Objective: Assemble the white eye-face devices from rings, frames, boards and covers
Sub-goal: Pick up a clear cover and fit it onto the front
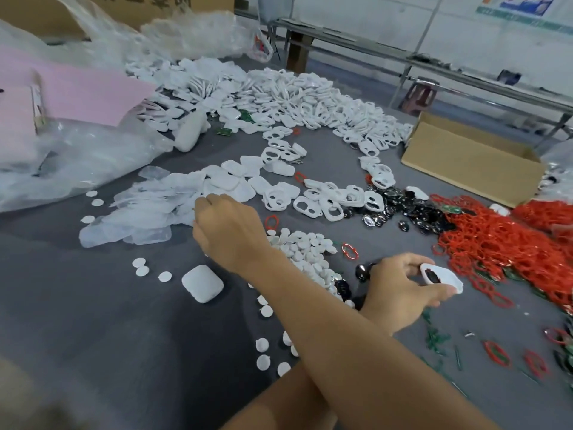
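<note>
Two forearms cross above the grey table (124, 321), and a closed white device (202, 283) with rounded corners, lying flat on it, serves as the landmark. Well to the right of that device, the left hand (400, 293) pinches a white face frame (446, 279) between thumb and curled fingers; the frame is a thin, glossy shell with a dark oval piece seated in one opening, held clear of the table. Just beyond the device, the right hand (229, 231) shows its back, its fingers curled down at the edge of a heap of translucent covers (145, 212); I cannot tell whether it has hold of one. Right of the device, between the two hands, lies a mound of small white discs (305, 246). Farther beyond the device sit loose white frames (328, 200) with eye-shaped cutouts, with black oval pieces (412, 209) beside them. Far to the device's right spreads a tangle of red rings (502, 243), and beyond that stands an open cardboard box (465, 162)
</note>
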